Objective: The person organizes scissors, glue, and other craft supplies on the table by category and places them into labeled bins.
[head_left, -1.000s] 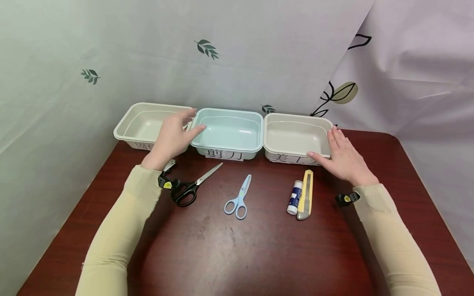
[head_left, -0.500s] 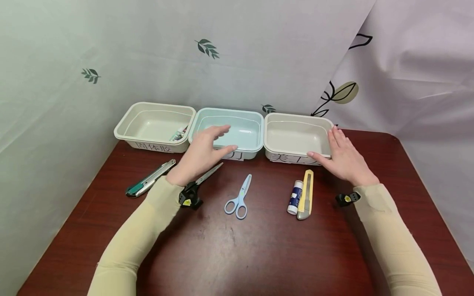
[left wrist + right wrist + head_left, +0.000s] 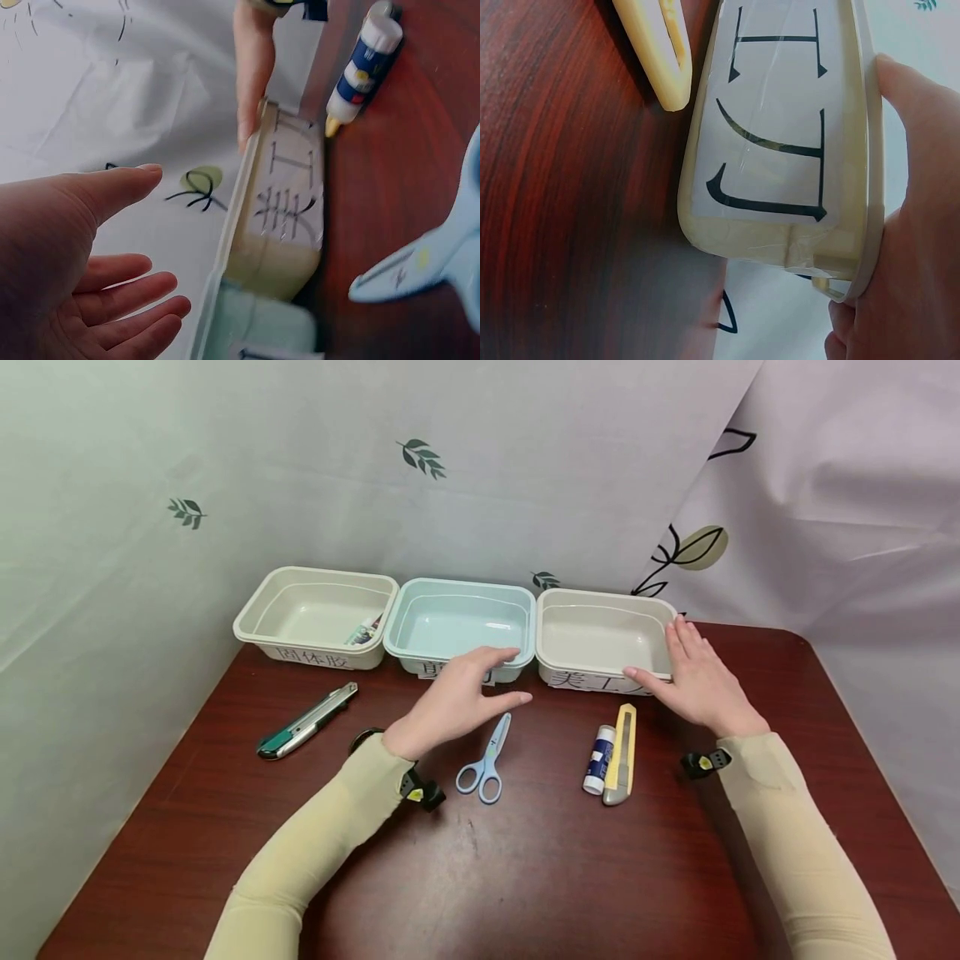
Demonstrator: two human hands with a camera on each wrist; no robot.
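My left hand hovers in front of the light blue bin, thumb and fingers spread with nothing between them. Below it on the table lie light blue scissors, tip up. My right hand rests at the right end of the right beige bin, fingers extended and thumb at the front rim, as the right wrist view also shows. In front of that bin, a glue stick lies beside a yellow utility knife. Black-handled scissors are almost hidden under my left forearm.
At the left, another beige bin holds a small tube. A green and silver utility knife lies before it. The three labelled bins stand in a row along the back of the dark red table, against a hanging cloth.
My left hand has moved right and toward me, from between the left and middle bins to over the light blue scissors. That uncovers the tube and the green utility knife. My right hand stays put.
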